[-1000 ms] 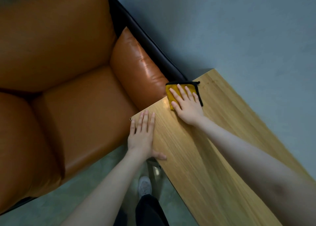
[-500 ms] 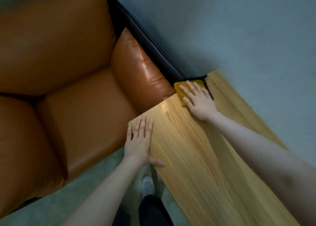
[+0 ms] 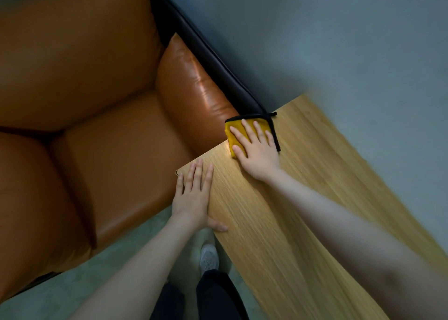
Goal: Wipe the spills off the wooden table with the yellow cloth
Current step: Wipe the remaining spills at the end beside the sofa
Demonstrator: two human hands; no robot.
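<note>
The wooden table (image 3: pixel 278 235) runs from the middle to the lower right. A folded yellow cloth (image 3: pixel 234 128) with black trim lies at the table's short far edge, beside the sofa arm. My right hand (image 3: pixel 257 150) presses flat on top of it, fingers spread, covering most of the cloth. My left hand (image 3: pixel 194 196) rests flat and open on the table's near left corner, thumb along the long edge. I cannot make out any spill on the wood; a bright glare sits just left of the cloth.
An orange leather sofa (image 3: pixel 109 138) with a dark frame fills the left and butts against the table's short edge. Grey-green floor (image 3: pixel 339 41) lies beyond and below. My shoe (image 3: pixel 209 259) and dark trousers stand beside the table's long edge.
My right hand slid the cloth along the short edge toward the far corner, then back toward the sofa side. My left hand stayed on its corner.
</note>
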